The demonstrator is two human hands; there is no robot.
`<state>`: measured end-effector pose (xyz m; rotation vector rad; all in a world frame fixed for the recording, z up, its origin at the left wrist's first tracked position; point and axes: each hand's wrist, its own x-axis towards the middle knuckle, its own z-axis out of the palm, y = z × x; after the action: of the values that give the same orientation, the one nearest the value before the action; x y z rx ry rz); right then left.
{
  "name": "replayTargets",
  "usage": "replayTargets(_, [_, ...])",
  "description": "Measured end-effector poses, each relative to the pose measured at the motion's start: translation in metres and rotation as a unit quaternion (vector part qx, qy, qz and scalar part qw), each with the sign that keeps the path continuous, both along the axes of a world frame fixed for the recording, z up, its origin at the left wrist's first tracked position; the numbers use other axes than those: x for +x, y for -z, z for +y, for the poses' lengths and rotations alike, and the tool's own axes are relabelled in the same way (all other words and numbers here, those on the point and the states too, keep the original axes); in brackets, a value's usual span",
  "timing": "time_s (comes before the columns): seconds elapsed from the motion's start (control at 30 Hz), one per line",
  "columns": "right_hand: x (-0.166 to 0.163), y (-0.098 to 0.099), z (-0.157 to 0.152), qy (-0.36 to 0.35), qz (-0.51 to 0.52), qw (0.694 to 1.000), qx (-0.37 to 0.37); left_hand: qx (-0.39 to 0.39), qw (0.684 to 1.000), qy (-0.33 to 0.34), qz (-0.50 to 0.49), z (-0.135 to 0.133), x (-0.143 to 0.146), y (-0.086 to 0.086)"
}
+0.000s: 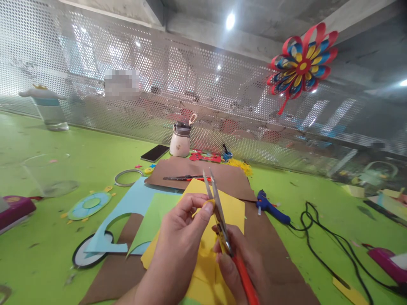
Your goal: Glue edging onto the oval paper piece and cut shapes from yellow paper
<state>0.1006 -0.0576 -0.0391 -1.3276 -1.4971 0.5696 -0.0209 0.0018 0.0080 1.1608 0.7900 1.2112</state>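
Two hands: left hand (181, 237) pinches a small yellow strip (207, 205) between thumb and forefinger; right hand (237, 264) is curled around the red handles of the scissors (219, 214).
Blades: slightly parted, tips pointing away, meeting the strip (held just above the yellow sheet (234, 212)).
Cutting well: likely short snips, strip taut, fingertips clear of the edges.
Beneath: brown paper (270, 254) on the green surface (47, 241).
Farther: blue glue gun (270, 207) at right, white jug (180, 143) by the mesh wall (222, 93).

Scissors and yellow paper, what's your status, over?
Right hand grips scissors, blades slightly apart. Left hand pinches yellow strip against them. Glue gun lies clear, off to the right.
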Motion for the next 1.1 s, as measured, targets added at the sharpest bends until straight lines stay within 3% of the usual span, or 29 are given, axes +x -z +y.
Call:
replayTargets(0.73, [0.004,0.008,0.003,-0.019,0.05,0.998,-0.028,-0.018,0.999,0.028,0.009,0.004,-0.002,0.0])
replayTargets(0.93, [0.01,0.011,0.006,-0.054,0.116,0.989,-0.074,-0.006,0.998,0.062,0.022,0.009,-0.006,-0.001])
replayTargets(1.1, [0.022,0.004,0.005,-0.075,0.107,0.987,-0.095,0.012,0.993,0.108,0.055,0.014,-0.009,-0.006])
